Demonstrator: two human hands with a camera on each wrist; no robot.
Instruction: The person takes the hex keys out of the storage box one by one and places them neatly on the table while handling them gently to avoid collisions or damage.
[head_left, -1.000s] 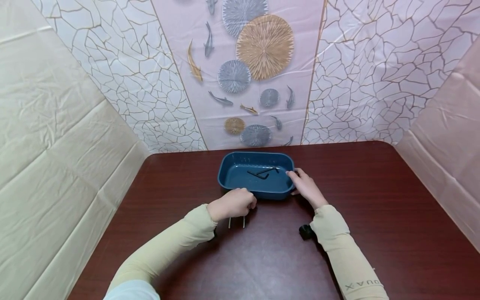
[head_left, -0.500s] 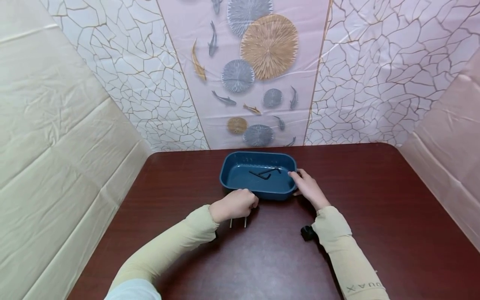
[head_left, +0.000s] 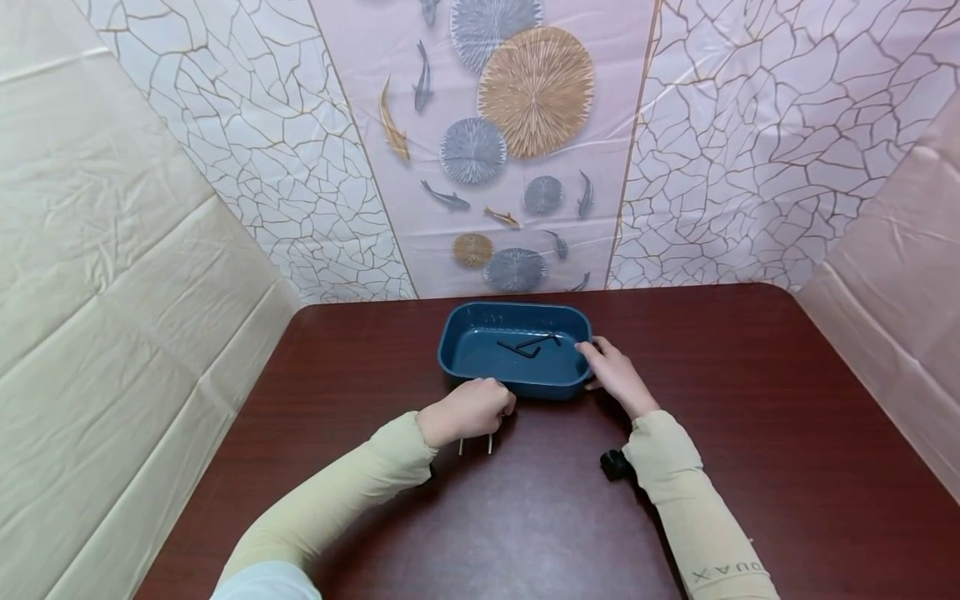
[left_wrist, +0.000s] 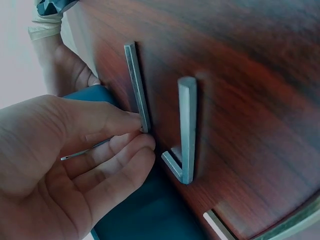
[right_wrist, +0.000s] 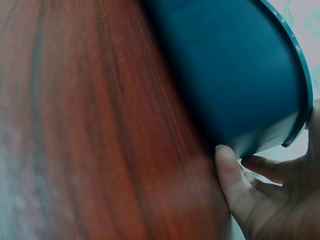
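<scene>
In the left wrist view my left hand pinches the lower end of a silver hex key between thumb and fingertips. The key lies close to the tabletop. Beside it, apart from the hand, is a second, thicker silver hex key. In the head view, the left hand is just in front of a blue tray and hides most of both keys. My right hand grips the tray's right end, with a finger over the rim. Two black hex keys lie inside the tray.
A dark red wooden table carries everything. A patterned curtain hangs behind its back edge, with pale cloth walls left and right. In the left wrist view, a short metal piece shows at the bottom, partly cut off.
</scene>
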